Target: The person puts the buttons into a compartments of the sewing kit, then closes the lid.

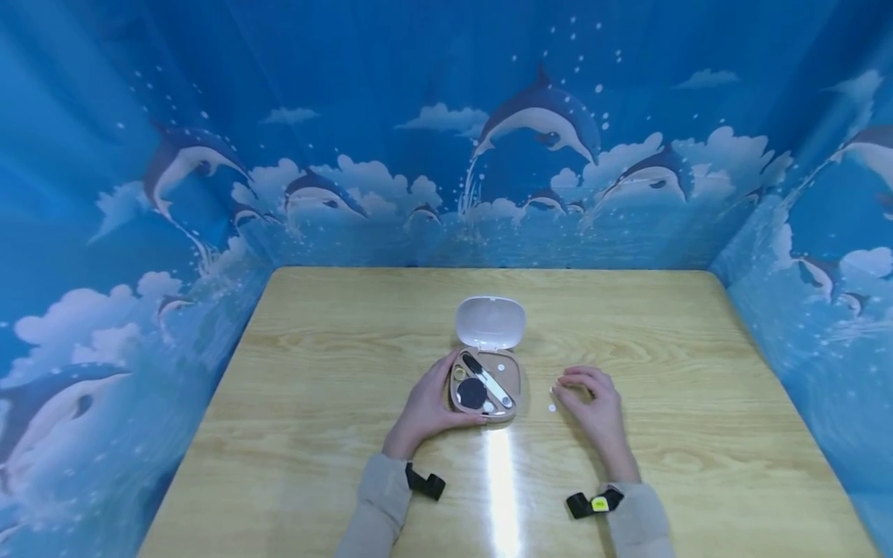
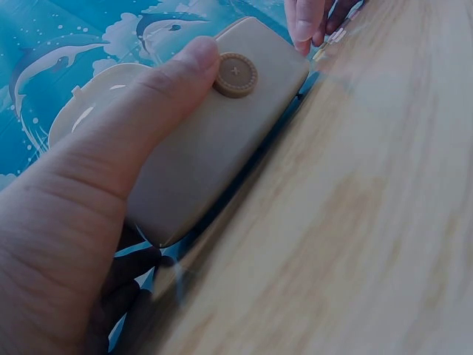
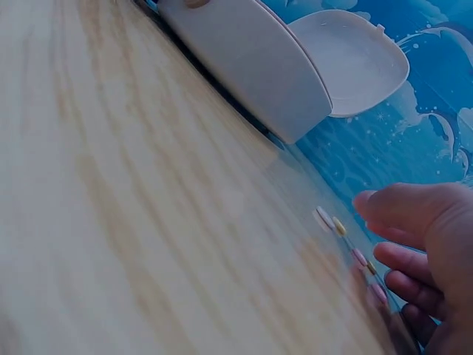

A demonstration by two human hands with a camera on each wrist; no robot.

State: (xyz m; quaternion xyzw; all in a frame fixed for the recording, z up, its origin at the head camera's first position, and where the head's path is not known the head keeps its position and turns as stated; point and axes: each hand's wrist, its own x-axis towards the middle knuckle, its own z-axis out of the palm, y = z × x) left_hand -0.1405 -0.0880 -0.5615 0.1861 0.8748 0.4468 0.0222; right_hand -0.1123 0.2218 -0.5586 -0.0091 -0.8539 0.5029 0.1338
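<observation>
My left hand [image 1: 427,399] grips a small beige case [image 1: 512,376] on the table, thumb along its front. In the left wrist view the thumb tip touches a round ridged knob [image 2: 236,75]. The case's whitish lid [image 1: 491,322] stands raised at the back. Inside lie a black disc [image 1: 472,394], a long white tool with a black end [image 1: 497,387], a gold-coloured ring [image 1: 459,373] and a small white disc [image 1: 501,367]. To the right, my right hand [image 1: 593,403] hovers with loosely bent fingers, thumb apart from them, beside several small white, yellow and pink pieces [image 3: 325,218].
The wood-grain table [image 1: 335,372] carries a bright light streak in front of the case. A blue curtain [image 1: 391,225] printed with dolphins closes off the back and both sides. Each wrist wears a black camera strap [image 1: 425,484].
</observation>
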